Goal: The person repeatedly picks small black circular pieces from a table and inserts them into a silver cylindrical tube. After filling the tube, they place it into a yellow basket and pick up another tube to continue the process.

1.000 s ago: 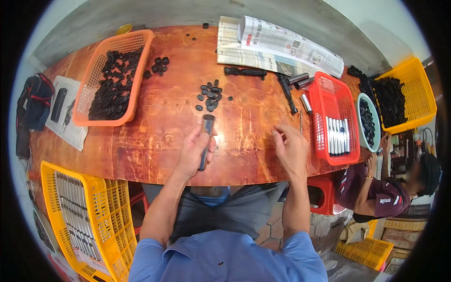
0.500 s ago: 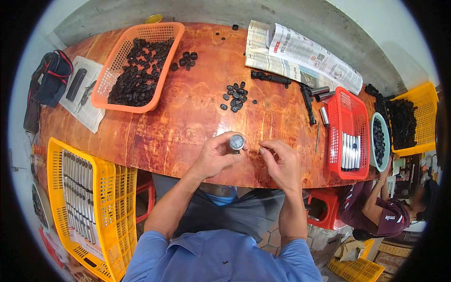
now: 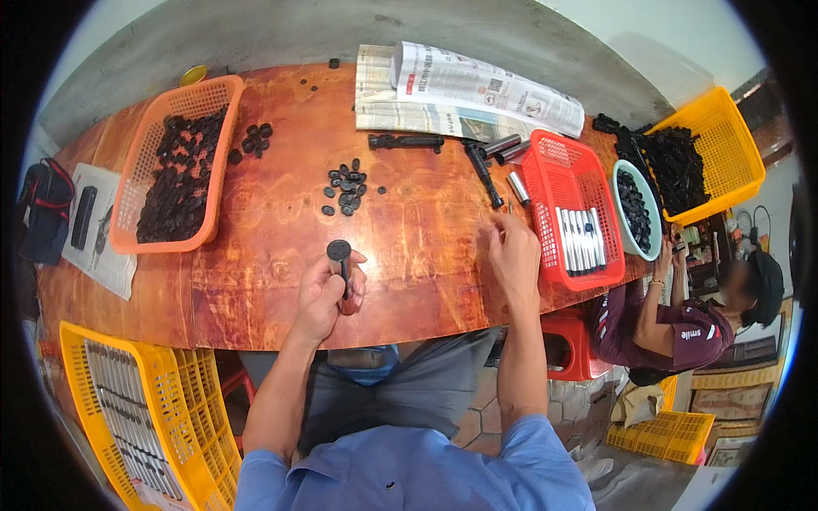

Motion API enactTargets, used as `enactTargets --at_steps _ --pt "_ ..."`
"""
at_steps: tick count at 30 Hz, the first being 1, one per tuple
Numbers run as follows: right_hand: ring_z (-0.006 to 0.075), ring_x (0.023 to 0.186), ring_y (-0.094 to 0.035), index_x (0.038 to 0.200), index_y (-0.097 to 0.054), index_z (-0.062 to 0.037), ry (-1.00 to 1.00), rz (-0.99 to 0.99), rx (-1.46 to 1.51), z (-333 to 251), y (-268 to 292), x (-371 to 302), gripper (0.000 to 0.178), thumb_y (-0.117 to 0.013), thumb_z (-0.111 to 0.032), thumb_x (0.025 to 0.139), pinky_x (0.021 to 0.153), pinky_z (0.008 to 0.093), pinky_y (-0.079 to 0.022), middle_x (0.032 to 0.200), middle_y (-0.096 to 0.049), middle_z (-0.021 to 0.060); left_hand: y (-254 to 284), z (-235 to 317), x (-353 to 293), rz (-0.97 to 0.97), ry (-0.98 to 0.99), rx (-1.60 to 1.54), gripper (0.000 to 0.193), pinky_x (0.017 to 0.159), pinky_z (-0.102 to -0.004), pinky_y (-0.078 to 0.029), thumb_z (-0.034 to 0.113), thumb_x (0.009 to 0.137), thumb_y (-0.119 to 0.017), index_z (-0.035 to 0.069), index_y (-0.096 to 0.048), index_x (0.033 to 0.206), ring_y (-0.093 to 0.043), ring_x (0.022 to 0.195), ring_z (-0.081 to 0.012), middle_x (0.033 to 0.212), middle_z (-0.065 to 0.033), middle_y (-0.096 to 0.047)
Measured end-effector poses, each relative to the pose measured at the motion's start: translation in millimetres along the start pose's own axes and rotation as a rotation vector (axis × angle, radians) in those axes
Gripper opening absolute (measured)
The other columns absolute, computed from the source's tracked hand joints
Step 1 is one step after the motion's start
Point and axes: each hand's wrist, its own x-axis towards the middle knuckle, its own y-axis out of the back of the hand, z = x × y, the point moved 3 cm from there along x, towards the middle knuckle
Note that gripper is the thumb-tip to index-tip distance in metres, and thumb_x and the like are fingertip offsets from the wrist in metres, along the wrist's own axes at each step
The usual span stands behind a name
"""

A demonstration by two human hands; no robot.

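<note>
My left hand (image 3: 322,298) is closed around a dark tube with a round black end (image 3: 338,249), held upright over the near part of the table. The round end faces up and shows small marks or holes. My right hand (image 3: 514,255) is over the table just left of the red basket (image 3: 582,282). It covers most of a thin metal rod (image 3: 509,207), whose tip shows past the knuckles. Its fingers are blurred, and whether they grip the rod cannot be made out. Small black caps (image 3: 347,186) lie loose beyond my left hand.
An orange basket (image 3: 223,162) of black parts stands left. Newspapers (image 3: 490,85), black tubular parts (image 3: 406,142) and silver tubes (image 3: 518,188) lie at the back. A pale green bowl (image 3: 621,175) and yellow crate (image 3: 744,153) stand right. Another person (image 3: 673,332) sits at right.
My right hand has moved away from the tube, rightward to the rod beside the red basket. My left hand has tilted the tube so its side shows. The whole view has shifted.
</note>
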Motion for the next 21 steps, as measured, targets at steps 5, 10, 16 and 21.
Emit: enactTargets --at_steps 5,10,16,21 --pt "0.0461 0.086 -0.066 0.097 -0.059 0.0057 -0.004 0.050 -0.253 41 -16 36 0.009 -0.055 0.004 0.089 0.074 0.0525 -0.054 0.093 -0.065 0.0270 0 1 -1 -0.020 0.041 -0.050 0.063 0.058 -0.0262 -0.049 0.047 0.095 -0.068 -0.002 -0.053 0.131 -0.060 0.072 -0.0120 0.087 -0.0063 -0.061" --pt "0.0467 0.084 -0.068 0.095 -0.061 0.0061 -0.085 -0.067 -0.392 84 -55 78 0.016 -0.057 -0.009 0.092 0.074 0.0549 -0.055 0.090 -0.068 0.0290 -8 7 2 -0.055 0.179 -0.119 0.064 0.075 -0.0277 -0.052 0.028 0.094 -0.068 -0.003 -0.045 0.145 -0.064 0.088 -0.0139 0.104 -0.0076 -0.063" --pt "0.0464 0.085 -0.070 0.094 -0.065 0.0057 -0.081 -0.113 -0.448 85 -65 89 0.013 -0.057 -0.002 0.087 0.074 0.0527 -0.058 0.098 -0.066 0.0287 -7 8 3 -0.053 0.232 -0.131 0.067 0.088 -0.0306 -0.050 0.017 0.091 -0.067 -0.002 -0.041 0.150 -0.064 0.096 -0.0162 0.110 -0.0086 -0.063" --pt "0.0466 0.087 -0.069 0.097 -0.064 0.0048 -0.079 -0.171 -0.485 81 -65 93 0.014 -0.058 -0.004 0.089 0.075 0.0535 -0.057 0.102 -0.064 0.0290 -7 12 2 -0.086 0.234 -0.328 0.067 0.085 -0.0319 -0.050 0.028 0.098 -0.063 -0.006 -0.037 0.150 -0.063 0.090 -0.0182 0.105 -0.0108 -0.063"
